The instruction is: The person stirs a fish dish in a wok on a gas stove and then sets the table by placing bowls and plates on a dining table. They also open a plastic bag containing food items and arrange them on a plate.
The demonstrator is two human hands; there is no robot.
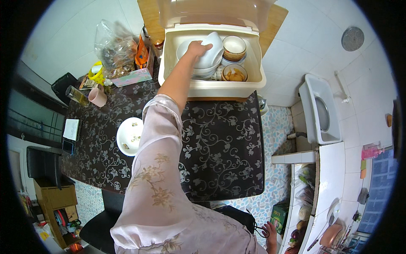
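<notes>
My left hand (197,50) reaches into a cream plastic dish box (222,87) with its lid raised. Fingers and thumb grip a white bowl (211,57), tilted on its side above stacked white dishes (203,73). To the right in the box are a brown-and-white bowl (234,46) atop a stack and another bowl (235,73) with a brownish pattern or contents; I cannot tell which. Low at the right edge of my body hangs my right hand (271,235), fingers apart, holding nothing visible. A white dish with printed motifs (129,136) lies on the table, partly behind my left sleeve.
The table bears a dark floral cover (222,143). At its left are a pink mug (97,96), a glass bottle (77,96), a white box (71,129) and a phone (68,147). Filled plastic bags (115,47) stand behind. A sink (322,111) and tiled counter (331,177) line the right.
</notes>
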